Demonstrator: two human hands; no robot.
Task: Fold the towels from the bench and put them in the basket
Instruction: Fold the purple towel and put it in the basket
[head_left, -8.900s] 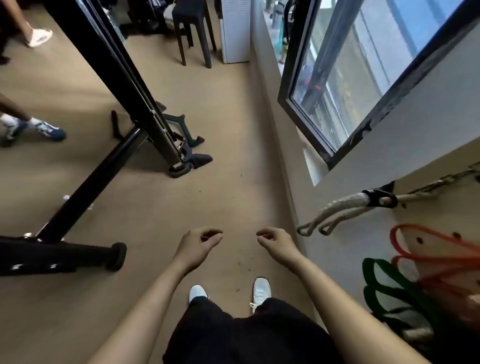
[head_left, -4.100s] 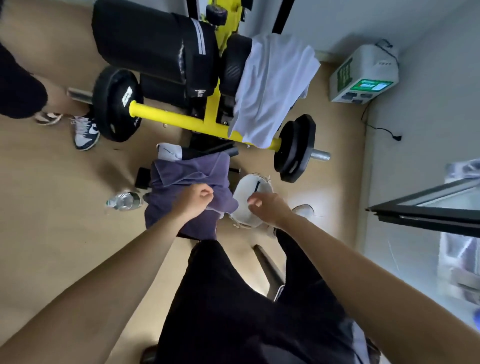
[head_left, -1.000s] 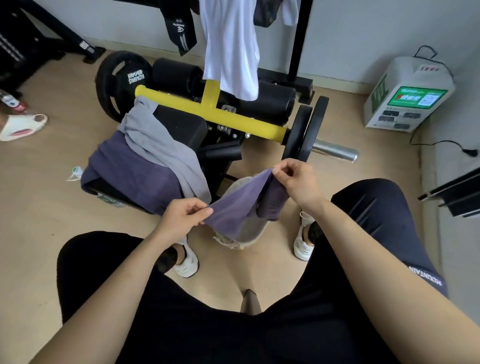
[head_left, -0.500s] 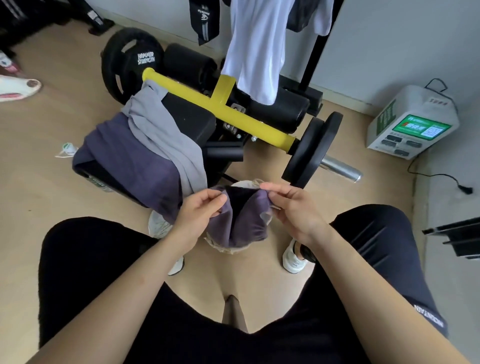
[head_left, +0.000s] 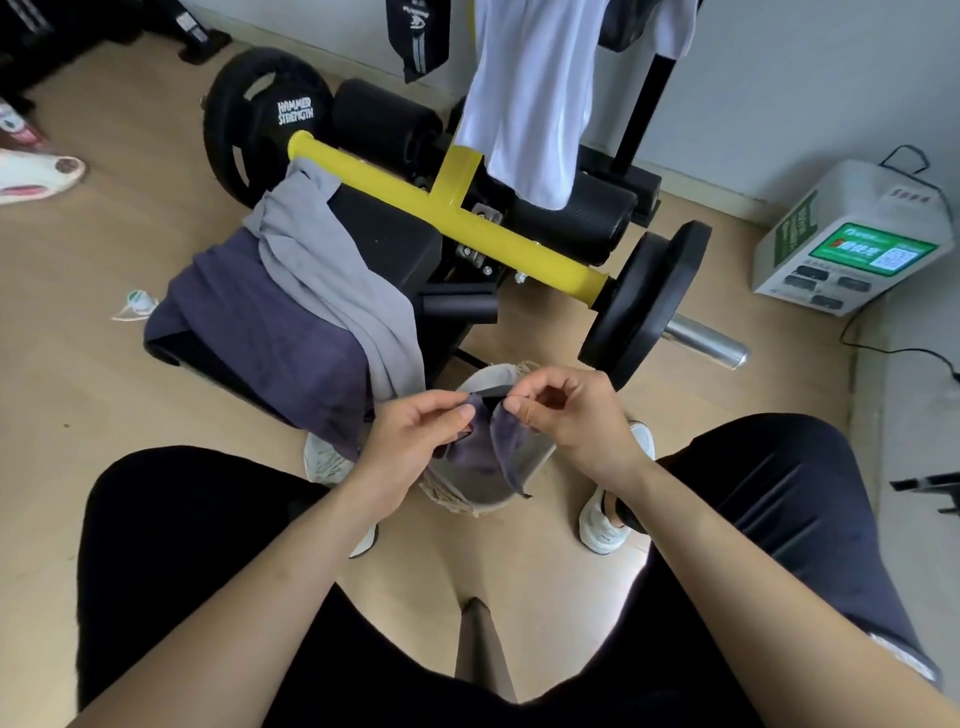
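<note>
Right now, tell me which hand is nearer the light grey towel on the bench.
Left. The left hand is just beside the light grey towel's hanging end; the right hand is farther right, above the basket.

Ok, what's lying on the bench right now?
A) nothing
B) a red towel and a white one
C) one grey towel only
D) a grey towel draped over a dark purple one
D: the grey towel lies draped over the dark purple towel on the bench.
</note>
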